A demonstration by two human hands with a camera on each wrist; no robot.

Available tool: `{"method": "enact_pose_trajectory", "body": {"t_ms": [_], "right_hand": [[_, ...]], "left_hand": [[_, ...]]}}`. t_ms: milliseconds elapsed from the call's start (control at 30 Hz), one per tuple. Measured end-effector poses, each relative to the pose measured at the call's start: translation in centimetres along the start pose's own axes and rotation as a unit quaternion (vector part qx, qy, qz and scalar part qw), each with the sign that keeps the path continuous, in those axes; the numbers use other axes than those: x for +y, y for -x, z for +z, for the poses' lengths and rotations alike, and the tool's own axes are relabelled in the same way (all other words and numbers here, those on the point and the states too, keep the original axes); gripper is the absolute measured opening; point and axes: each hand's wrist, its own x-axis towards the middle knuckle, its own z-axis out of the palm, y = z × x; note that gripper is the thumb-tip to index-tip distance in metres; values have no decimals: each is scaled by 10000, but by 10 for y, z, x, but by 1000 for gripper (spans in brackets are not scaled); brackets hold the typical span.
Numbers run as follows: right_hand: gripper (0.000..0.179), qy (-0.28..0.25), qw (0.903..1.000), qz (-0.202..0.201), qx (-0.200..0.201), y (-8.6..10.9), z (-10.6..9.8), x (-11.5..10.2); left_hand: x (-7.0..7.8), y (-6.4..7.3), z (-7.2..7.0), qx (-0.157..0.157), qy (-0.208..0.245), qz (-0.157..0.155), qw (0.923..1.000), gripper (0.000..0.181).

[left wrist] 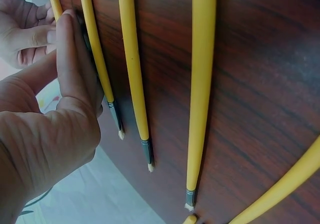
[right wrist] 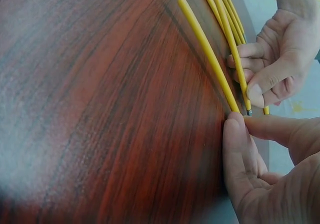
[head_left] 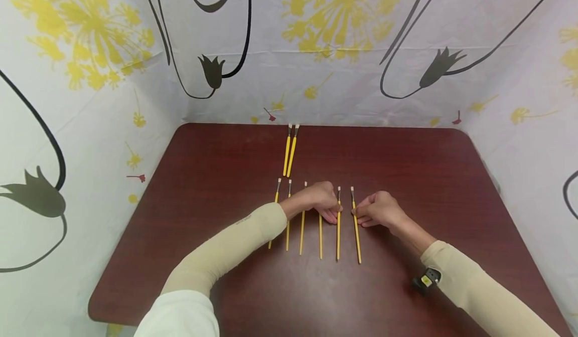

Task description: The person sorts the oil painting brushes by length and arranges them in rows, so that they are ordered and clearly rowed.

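Several thin yellow paintbrushes lie side by side in a row across the middle of the table, pale bristles pointing away from me. My left hand (head_left: 324, 200) reaches over the row and pinches the second paintbrush from the right (head_left: 338, 239) between thumb and fingers, near its dark ferrule. At the row's right end, my right hand (head_left: 381, 210) pinches the outermost paintbrush (head_left: 357, 244) just below the ferrule. In the right wrist view its handle (right wrist: 207, 51) slants up from the fingertips. The left hand covers the upper part of the fourth paintbrush from the left (head_left: 320, 239).
Two thicker yellow paintbrushes (head_left: 292, 154) lie close together at the table's back edge. The dark red wood-grain table (head_left: 406, 161) has rounded corners. White cloth (head_left: 271, 51) with yellow and grey flowers hangs behind and at both sides. A small black device (head_left: 426, 279) sits at the right wrist.
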Motion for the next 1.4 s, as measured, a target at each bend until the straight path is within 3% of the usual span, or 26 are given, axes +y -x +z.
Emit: {"method": "enact_pose_trajectory", "body": {"t_ms": [567, 1033, 1400], "right_hand": [[22, 108, 9998, -138, -72, -2, -3, 3], [19, -30, 9995, -292, -85, 0, -3, 7], [19, -245, 9993, -255, -111, 0, -3, 10]], "left_hand": [[7, 3, 10, 580, -626, 47, 9963, 19], [3, 3, 14, 727, -740, 106, 9946, 22], [-1, 1, 12, 515, -987, 294, 9933, 23]]}}
